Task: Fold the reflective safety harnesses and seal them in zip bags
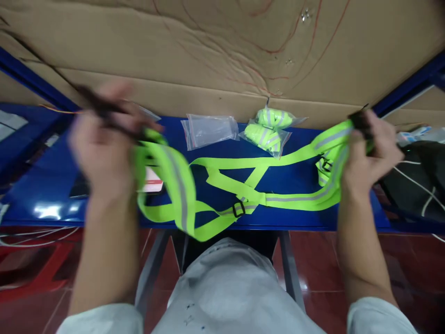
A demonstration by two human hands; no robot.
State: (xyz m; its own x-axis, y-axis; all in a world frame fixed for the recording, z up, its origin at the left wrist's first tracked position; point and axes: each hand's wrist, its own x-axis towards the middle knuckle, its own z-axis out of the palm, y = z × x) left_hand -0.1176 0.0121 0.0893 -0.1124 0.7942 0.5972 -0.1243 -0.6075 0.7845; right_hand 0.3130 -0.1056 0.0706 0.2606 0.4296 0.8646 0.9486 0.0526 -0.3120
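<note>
Lime webbing (257, 197) is apparently being straightened, my right hand (377, 148) clamping it, my blurred left hand (104, 141) seemingly too. Aligning ends is likely following.

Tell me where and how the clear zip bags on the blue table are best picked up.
Probably by the left end of the clear zip bags, pinched between thumb and finger from the left: they lie flat on the blue table and their edges fan apart there, while the right end sits close to the bagged reflective straps.

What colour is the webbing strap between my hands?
Bright yellow-green webbing strap with a grey stripe; the head view shows it.
</note>
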